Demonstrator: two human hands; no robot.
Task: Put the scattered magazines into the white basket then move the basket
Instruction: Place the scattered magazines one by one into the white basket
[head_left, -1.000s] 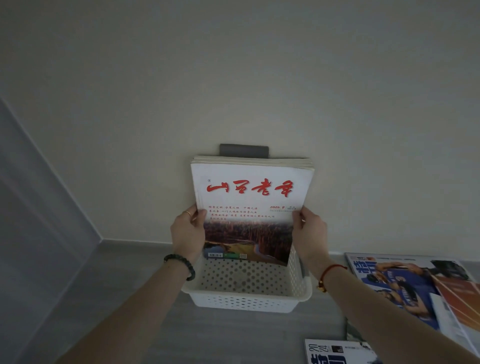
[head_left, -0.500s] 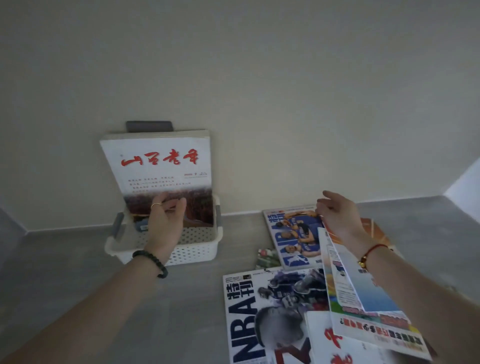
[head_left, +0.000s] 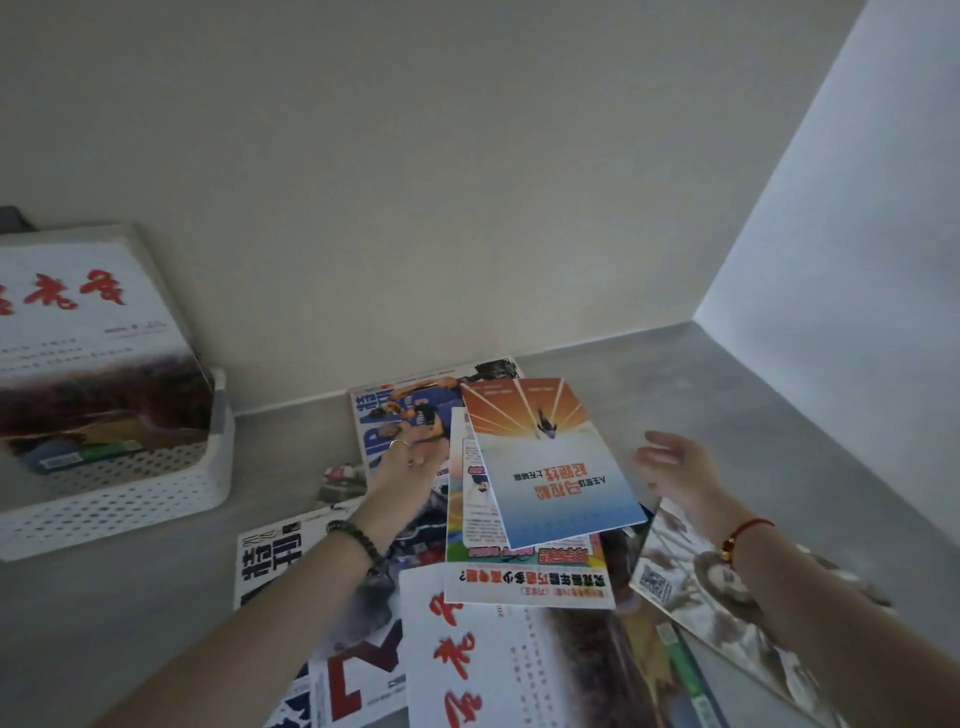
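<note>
The white basket (head_left: 130, 499) stands at the far left against the wall, with a stack of magazines (head_left: 88, 332) upright in it, red characters on the white front cover. Scattered magazines cover the grey surface in the middle and right. On top lies an orange and blue booklet (head_left: 550, 467), over a colourful magazine (head_left: 524, 561). My left hand (head_left: 410, 473) is open, just left of the booklet, over a basketball magazine (head_left: 395, 415). My right hand (head_left: 680, 473) hovers open to the booklet's right. Neither hand holds anything.
More magazines lie near me: a white one with red characters (head_left: 488, 649), an NBA issue (head_left: 291, 561) and a brownish one (head_left: 701, 587) under my right wrist. Walls close the back and right. Bare grey surface (head_left: 727, 395) lies behind the pile at right.
Both hands let go of the stack, which now stands in the basket. My view swung right, and both hands moved over the scattered pile, either side of the orange and blue booklet.
</note>
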